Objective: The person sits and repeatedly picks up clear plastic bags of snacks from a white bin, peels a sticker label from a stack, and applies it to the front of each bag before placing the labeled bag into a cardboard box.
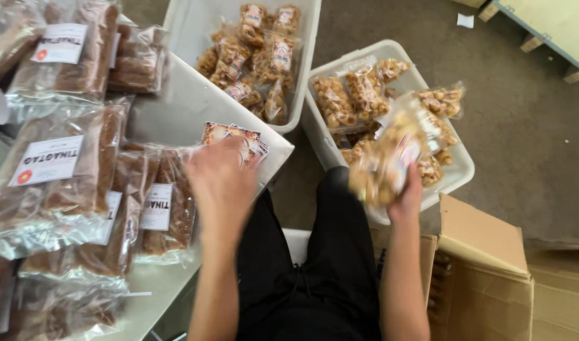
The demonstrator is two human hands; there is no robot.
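- right hand (408, 197) at about 3 o'clock of centre, clenched round a clear bag of golden snacks (390, 158), bag blurred, held over the near rim of the right white tub (461, 165).
- left hand (221, 180) near centre, palm down on a stack of printed label cards (232, 134) at the desk (188, 101) edge; grasping or merely resting, cannot tell.
- right white tub at 2 o'clock: more clear bags of golden snacks (340, 100), piled loosely, one bag (442, 100) draped over the far rim.
- left white tub (194, 19) at 12 o'clock, just beside the right tub: smaller labelled bags of golden snacks (254, 57), heaped toward its near right corner.
- desk from 8 to 11 o'clock: flat clear packs of brown strands (62, 170) with white labels, overlapping one another.
- open cardboard box (485, 278) at 5 o'clock on the floor (529, 120), flaps up; contents too dark to tell.
- black trousers (321, 278) at 6 o'clock, between desk and box.
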